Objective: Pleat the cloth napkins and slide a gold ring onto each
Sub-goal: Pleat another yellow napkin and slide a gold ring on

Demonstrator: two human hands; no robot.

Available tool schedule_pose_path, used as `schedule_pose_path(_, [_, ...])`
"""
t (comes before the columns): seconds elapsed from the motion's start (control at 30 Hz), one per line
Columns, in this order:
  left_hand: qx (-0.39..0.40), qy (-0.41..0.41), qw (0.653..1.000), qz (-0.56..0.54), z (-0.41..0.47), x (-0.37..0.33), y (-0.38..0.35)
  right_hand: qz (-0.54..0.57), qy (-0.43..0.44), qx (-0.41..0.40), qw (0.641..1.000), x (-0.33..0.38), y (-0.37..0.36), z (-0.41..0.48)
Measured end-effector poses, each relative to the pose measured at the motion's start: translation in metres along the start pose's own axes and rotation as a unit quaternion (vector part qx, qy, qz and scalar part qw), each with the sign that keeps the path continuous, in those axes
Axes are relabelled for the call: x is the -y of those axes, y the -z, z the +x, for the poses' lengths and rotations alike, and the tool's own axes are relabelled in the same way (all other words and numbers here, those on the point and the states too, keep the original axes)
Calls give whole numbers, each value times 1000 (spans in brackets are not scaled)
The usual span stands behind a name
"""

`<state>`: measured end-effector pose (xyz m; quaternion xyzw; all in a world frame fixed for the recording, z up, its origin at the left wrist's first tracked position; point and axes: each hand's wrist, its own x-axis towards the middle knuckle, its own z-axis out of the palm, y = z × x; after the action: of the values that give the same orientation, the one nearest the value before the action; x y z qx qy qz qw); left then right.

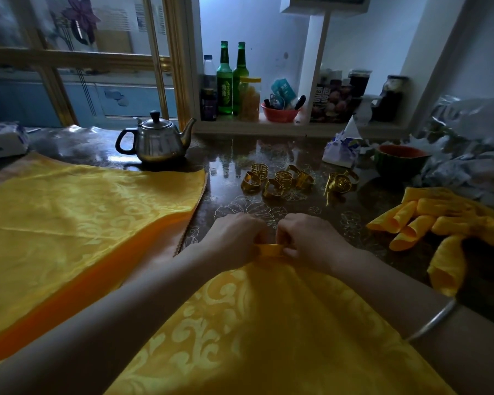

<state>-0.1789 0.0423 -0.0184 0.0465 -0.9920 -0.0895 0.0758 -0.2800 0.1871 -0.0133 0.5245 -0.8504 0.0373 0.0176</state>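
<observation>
I have my left hand [234, 238] and right hand [308, 240] side by side at centre frame. Both pinch a narrow fold at the far edge of the yellow damask cloth napkin [263, 323] — the fold runs left to right, with loose cloth fanning toward the bottom edge. The cluster of gold metal rings [280, 181] lies above my knuckles, slightly right — nearer the right hand.

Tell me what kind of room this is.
Likely a home kitchen or dining area: a steel teapot on the glossy table, green bottles and a food jar on the wall shelf.
</observation>
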Motion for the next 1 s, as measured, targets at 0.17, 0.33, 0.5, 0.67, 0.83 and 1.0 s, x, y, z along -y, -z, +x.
schedule_pose_path(0.17, [-61,-49,996,-32,-17,-4,-13,-1,31,-24,999,3,-7,-17])
schedule_pose_path(0.33, [-1,-12,993,-114,-21,0,-12,119,-1,16,993,-4,-9,-22])
schedule_pose_path(0.5, [-10,24,993,-112,-14,7,-12,148,-26,10,989,-9,-6,-19])
schedule_pose_path(0.67, [18,11,997,-69,-17,0,-7,91,-28,27,995,-3,-2,-20])
schedule_pose_path(0.83, [-63,-45,996,53,-30,-15,-7,-11,11,-28,999,6,-2,-31])
schedule_pose_path(1.0, [-64,-60,995,48,-41,-17,-11,101,-24,-15,994,3,-11,-42])
